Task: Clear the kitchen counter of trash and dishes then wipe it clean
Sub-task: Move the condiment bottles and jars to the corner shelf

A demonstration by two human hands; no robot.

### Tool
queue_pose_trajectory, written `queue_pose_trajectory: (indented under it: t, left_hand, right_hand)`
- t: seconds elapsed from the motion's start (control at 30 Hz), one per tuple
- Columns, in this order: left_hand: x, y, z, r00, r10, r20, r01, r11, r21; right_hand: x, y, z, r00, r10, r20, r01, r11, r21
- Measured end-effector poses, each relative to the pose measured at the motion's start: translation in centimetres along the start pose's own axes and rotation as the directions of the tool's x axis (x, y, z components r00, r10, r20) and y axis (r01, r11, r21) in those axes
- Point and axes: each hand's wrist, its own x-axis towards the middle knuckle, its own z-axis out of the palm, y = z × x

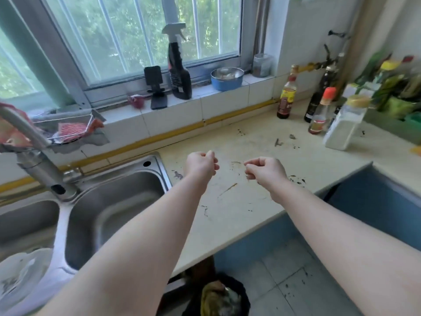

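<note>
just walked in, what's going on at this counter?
A person holds both hands over the counter, beside the sink. The left hand and right hand have curled fingers; whether they pinch any scrap is too small to tell. The counter carries dark crumbs and smears and is not yet wiped. Bottles stand at its back right. What looks like a plate lies in the left basin, and a bin sits on the floor below.
</note>
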Motion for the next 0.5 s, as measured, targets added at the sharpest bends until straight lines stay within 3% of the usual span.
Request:
queue_pose_trajectory:
  t: [0.23, 0.5]
  left_hand:
    - [-1.6, 4.2, 9.2, 0.968, 0.06, 0.242, -0.063, 0.998, 0.003]
    - [1.2, 8.3, 16.1, 0.95, 0.092, 0.298, -0.094, 0.996, -0.008]
  right_hand:
    - [1.4, 2.4, -8.9, 0.983, 0.039, -0.179, -0.042, 0.999, -0.012]
    - [6.6, 3.2, -15.0, 0.967, 0.058, -0.249, -0.067, 0.997, -0.027]
